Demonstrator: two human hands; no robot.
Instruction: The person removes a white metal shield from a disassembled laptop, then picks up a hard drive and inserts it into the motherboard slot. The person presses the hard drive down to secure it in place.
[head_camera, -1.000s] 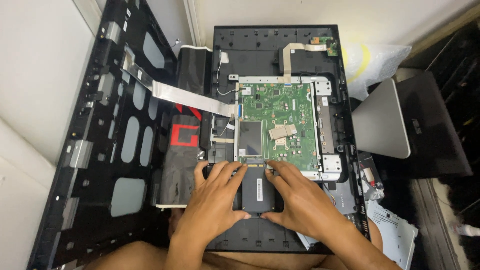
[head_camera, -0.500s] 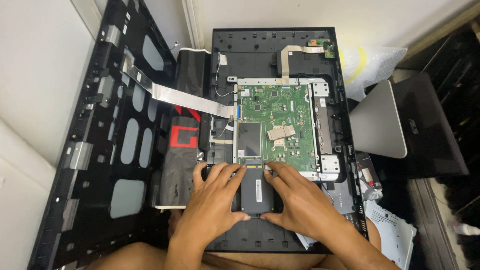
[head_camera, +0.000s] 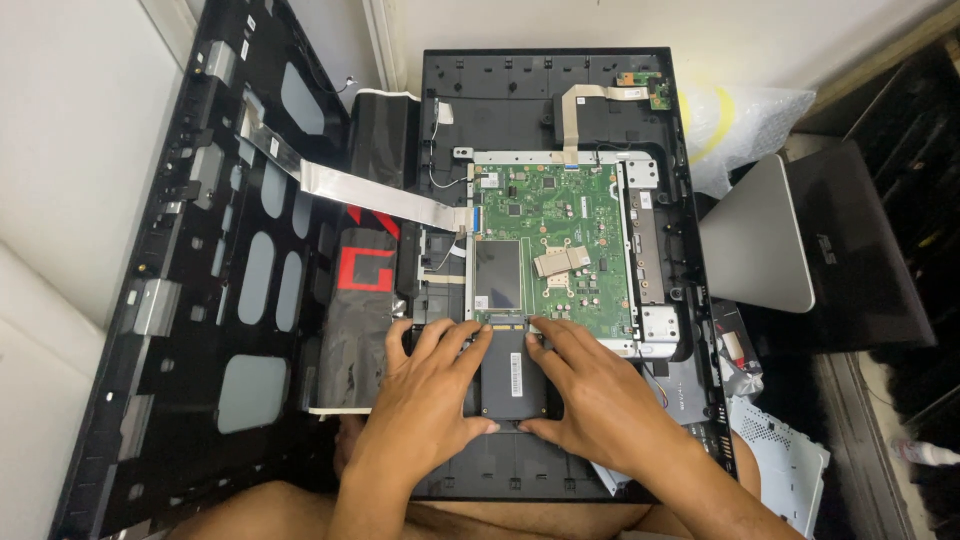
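A black flat drive (head_camera: 514, 372) lies in the lower part of an opened black computer chassis (head_camera: 520, 90), just below the green circuit board (head_camera: 565, 235). My left hand (head_camera: 428, 400) rests on the drive's left edge, fingers spread toward the board and thumb at the drive's bottom edge. My right hand (head_camera: 590, 395) presses on the drive's right edge in the same way. Both hands clasp the drive between them, flat against the chassis.
A black back panel (head_camera: 200, 300) with oval cut-outs stands open at the left, joined by a silver ribbon cable (head_camera: 350, 190). A silver stand (head_camera: 765, 235), a plastic bag (head_camera: 740, 120) and a white perforated plate (head_camera: 785, 465) lie at the right.
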